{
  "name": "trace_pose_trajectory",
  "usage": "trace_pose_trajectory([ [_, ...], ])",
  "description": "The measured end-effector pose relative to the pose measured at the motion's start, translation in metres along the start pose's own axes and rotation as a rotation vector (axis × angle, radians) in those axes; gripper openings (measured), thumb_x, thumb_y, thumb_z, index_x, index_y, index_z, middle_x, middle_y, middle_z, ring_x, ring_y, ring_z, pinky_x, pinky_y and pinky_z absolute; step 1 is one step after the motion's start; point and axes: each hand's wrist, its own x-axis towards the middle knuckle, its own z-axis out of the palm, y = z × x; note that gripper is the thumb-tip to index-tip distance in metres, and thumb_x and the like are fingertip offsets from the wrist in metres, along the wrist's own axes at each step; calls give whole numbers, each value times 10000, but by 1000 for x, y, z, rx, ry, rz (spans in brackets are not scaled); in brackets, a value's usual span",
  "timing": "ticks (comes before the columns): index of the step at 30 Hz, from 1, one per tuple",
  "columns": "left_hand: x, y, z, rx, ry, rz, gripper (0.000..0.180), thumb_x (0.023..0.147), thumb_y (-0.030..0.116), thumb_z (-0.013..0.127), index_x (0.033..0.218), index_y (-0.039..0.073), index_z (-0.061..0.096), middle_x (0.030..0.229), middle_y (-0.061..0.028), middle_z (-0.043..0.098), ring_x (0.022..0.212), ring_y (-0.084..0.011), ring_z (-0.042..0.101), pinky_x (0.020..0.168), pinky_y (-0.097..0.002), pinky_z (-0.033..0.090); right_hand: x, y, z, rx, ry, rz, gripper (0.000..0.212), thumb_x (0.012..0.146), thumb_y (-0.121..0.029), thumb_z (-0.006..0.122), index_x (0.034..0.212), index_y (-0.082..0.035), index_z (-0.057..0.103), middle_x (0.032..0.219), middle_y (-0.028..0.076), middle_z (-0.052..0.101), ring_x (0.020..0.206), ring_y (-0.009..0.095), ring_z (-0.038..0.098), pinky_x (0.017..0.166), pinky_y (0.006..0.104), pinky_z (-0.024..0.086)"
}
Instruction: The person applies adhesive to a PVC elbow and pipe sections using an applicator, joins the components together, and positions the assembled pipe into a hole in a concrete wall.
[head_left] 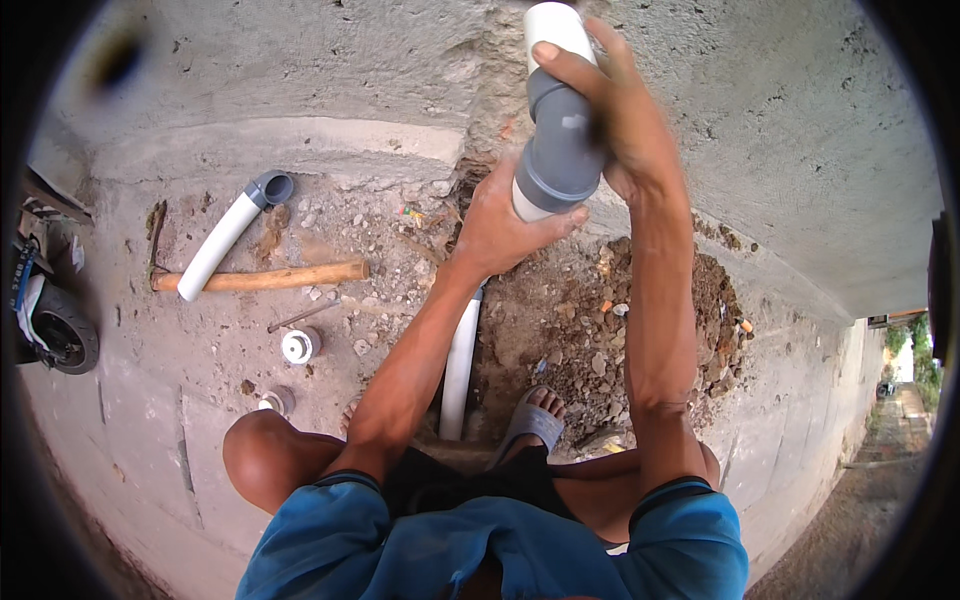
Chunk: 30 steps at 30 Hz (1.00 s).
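Both my hands are closed around one pipe assembly in front of the wall. Its middle is a grey plastic pipe fitting (562,145) with a slight bend. A short white pipe (558,32) rises from its upper end, and a bit of white shows below its lower collar. My right hand (632,120) grips the right side near the top, its thumb lying across the joint. Lower down, my left hand (505,222) wraps the bottom end. A white pipe (460,365) lies in the dug trench beneath my left forearm.
A white pipe with grey elbow (225,240) rests across a wooden-handled tool (270,277) at left. Nearby are a metal rod (303,316) and a white round container (300,346). Dirt and rubble (715,335) are heaped at right. A motorbike wheel (65,335) stands far left.
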Motion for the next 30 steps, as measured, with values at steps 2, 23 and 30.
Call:
trace_pose_trajectory([
  [2, -3, -7, 6, 40, 57, 85, 827, 699, 337, 970, 1311, 1, 528, 1174, -119, 688, 1080, -205, 680, 943, -366, 542, -10, 3, -6, 277, -86, 200, 788, 887, -307, 772, 1477, -6, 346, 986, 168, 668, 856, 270, 738, 703, 360, 649],
  [23, -2, -6, -16, 117, 29, 86, 744, 675, 353, 974, 1263, 37, 645, 1123, -118, 754, 1043, -220, 731, 931, -378, 570, 31, 6, 6, 441, -232, 517, 527, 903, -277, 737, 1166, 130, 530, 876, 201, 648, 698, 240, 705, 597, 347, 645],
  [30, -2, 6, -21, 39, 15, -5, 780, 688, 349, 968, 1305, 28, 617, 1172, -125, 728, 1072, -207, 711, 948, -381, 563, 55, 1, 5, 403, -255, 655, 523, 887, -288, 750, 1147, 121, 554, 870, 210, 684, 660, 271, 731, 561, 406, 660],
])
